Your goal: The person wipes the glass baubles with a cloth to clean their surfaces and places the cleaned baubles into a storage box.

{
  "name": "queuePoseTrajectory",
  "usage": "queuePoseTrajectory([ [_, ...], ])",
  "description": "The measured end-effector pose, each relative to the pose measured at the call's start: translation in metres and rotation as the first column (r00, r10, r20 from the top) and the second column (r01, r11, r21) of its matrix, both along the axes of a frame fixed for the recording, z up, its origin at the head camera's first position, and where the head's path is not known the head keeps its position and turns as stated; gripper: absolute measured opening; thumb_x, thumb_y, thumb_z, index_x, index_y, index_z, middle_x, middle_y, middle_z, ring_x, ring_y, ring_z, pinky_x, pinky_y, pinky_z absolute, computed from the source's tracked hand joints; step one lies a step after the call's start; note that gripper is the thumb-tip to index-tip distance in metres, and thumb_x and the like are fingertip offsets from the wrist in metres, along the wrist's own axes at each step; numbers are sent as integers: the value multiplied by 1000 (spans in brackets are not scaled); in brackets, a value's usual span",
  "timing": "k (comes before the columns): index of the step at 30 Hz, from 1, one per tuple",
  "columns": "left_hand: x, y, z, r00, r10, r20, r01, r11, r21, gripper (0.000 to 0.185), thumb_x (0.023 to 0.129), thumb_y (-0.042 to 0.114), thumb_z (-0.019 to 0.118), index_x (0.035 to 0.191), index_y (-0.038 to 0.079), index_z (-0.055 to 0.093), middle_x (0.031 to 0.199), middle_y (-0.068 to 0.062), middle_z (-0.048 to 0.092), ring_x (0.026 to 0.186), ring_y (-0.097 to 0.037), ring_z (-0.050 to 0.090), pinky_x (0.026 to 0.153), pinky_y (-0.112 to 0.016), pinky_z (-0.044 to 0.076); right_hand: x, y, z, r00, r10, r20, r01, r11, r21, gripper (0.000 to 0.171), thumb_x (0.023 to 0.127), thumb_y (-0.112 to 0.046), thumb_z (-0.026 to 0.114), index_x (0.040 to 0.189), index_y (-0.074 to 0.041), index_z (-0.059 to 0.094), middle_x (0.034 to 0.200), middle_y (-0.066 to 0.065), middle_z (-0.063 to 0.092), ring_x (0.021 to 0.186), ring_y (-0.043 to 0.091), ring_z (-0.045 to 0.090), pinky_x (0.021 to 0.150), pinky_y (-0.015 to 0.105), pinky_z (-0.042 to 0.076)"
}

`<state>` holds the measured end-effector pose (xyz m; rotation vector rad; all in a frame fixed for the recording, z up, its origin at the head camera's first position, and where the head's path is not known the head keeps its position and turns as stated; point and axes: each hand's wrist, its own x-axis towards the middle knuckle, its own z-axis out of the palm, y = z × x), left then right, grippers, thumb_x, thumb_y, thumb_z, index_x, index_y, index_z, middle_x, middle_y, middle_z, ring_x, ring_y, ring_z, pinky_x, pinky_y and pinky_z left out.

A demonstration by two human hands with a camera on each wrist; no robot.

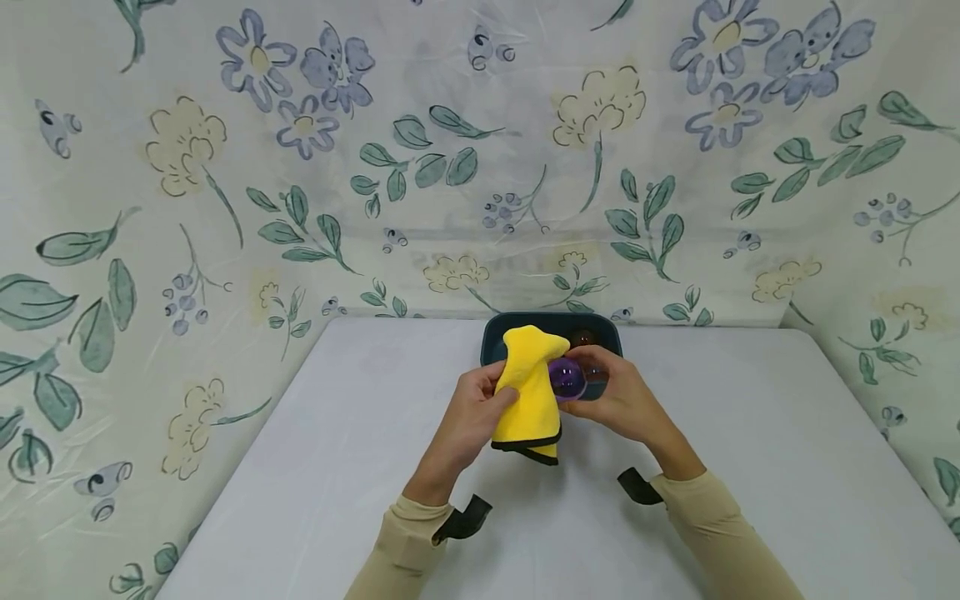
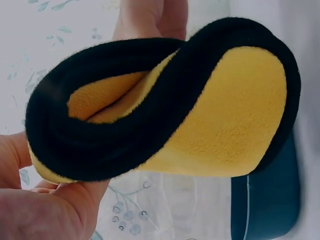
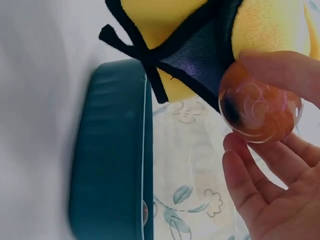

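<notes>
My left hand [image 1: 467,415] grips a yellow cloth [image 1: 527,392] with black edging, thumb in front, and the cloth hangs folded from it. In the left wrist view the black border of the cloth [image 2: 235,110] loops over on itself. Between thumb and fingers, my right hand [image 1: 626,404] holds a see-through purple ball [image 1: 566,379] against the cloth's right side. The same ball [image 3: 262,107] looks orange in the right wrist view and touches the cloth there. Behind both hands stands a dark teal bin [image 1: 491,335], partly hidden by the cloth.
Brownish round balls [image 1: 582,337] lie in the right part of the bin. A white table [image 1: 360,400] carries the bin near its back edge. Floral sheeting [image 1: 465,208] rises behind and at both sides. Black straps [image 1: 463,518] stick out at the sleeves.
</notes>
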<state>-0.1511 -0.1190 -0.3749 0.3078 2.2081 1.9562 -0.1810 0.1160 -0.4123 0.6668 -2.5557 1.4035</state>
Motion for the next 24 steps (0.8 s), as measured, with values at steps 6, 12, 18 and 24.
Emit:
queuePoseTrajectory([
  [6, 0, 0, 0, 1000, 14, -22, -14, 1000, -9, 45, 101, 6, 55, 145, 0, 54, 125, -21, 69, 95, -22, 70, 92, -42, 63, 1, 2, 1, 999, 31, 23, -31, 1000, -5, 63, 78, -16, 91, 133, -5, 62, 129, 13, 69, 109, 26, 68, 98, 40, 61],
  [12, 1, -2, 2, 998, 39, -50, -40, 999, -17, 45, 100, 6, 55, 145, -1, 55, 122, -21, 70, 92, -21, 69, 89, -40, 64, 3, 4, 6, 992, 112, 55, -109, 993, -56, 62, 78, -14, 90, 134, -3, 63, 128, 14, 69, 105, 24, 68, 95, 21, 57],
  [18, 1, -5, 4, 998, 35, -61, -38, 999, -37, 43, 100, 5, 55, 142, -1, 57, 118, -22, 69, 89, -20, 68, 86, -36, 64, 7, 1, 10, 980, 176, 96, -164, 978, -129, 60, 77, -12, 90, 132, -11, 66, 132, 10, 67, 109, 26, 65, 98, 38, 60],
  [24, -1, -6, 1, 999, 0, -42, -2, 999, -34, 41, 101, 7, 53, 141, -1, 57, 117, -23, 68, 86, -18, 68, 83, -32, 64, 12, -2, 13, 974, 218, 65, -202, 959, -198, 59, 79, -10, 88, 133, -14, 66, 135, 9, 64, 111, 28, 62, 99, 36, 60],
])
